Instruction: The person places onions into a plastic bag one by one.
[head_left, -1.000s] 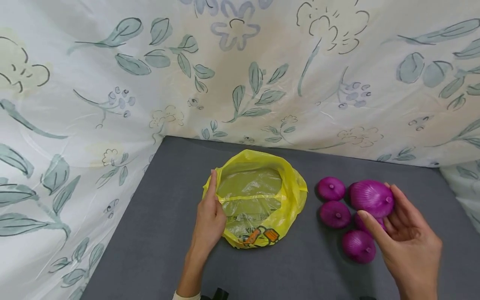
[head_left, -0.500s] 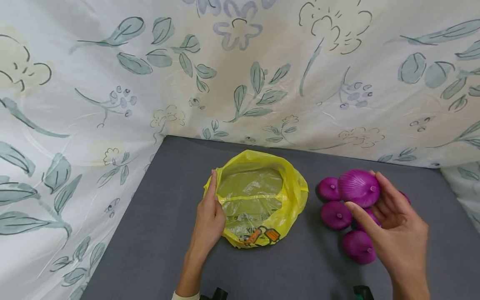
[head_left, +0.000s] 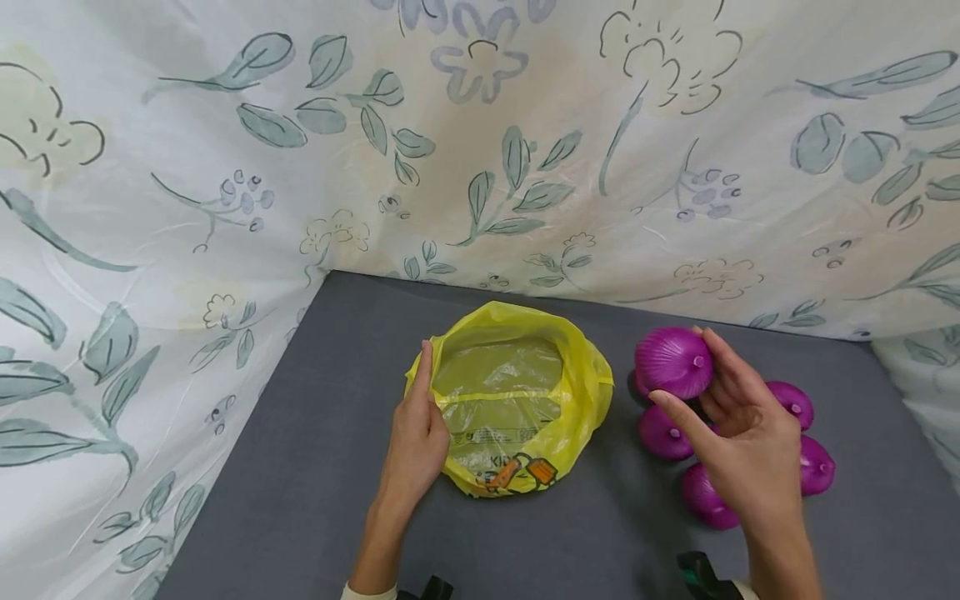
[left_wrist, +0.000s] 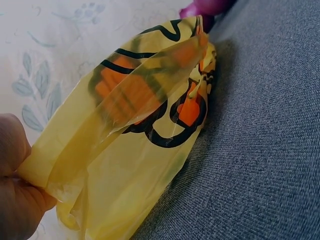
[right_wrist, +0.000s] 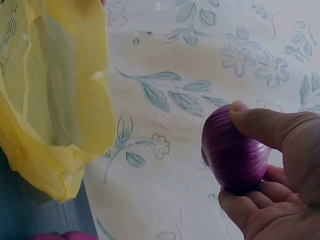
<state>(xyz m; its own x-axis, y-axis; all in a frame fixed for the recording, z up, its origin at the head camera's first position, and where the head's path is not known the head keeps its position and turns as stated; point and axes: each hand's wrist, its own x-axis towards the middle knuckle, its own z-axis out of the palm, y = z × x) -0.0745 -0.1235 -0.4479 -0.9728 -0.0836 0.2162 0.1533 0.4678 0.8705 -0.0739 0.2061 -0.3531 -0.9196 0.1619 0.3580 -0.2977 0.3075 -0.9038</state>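
A yellow plastic bag [head_left: 592, 392] stands with its mouth spread wide near the middle of the grey table. My left hand [head_left: 417, 437] pinches its left rim; the left wrist view has the thumb and finger [left_wrist: 20, 190] closed on the plastic, beside an orange and black print. My right hand [head_left: 750, 442] holds a purple onion [head_left: 672, 363] between thumb and fingertips, raised over the others and to the right of the bag. In the right wrist view the held onion [right_wrist: 232, 150] is gripped from its right side, with the bag [right_wrist: 90, 120] at left.
Several more purple onions lie on the grey table [head_left: 300, 467] around and below my right hand, such as one onion [head_left: 664, 432] and another onion [head_left: 816, 467], some partly hidden by the hand. A flower-patterned curtain [head_left: 480, 192] rises along the back and left edges.
My right hand has carried the onion leftward and slightly away from me, toward the bag, uncovering onions on the right. The left hand and the bag have stayed put.
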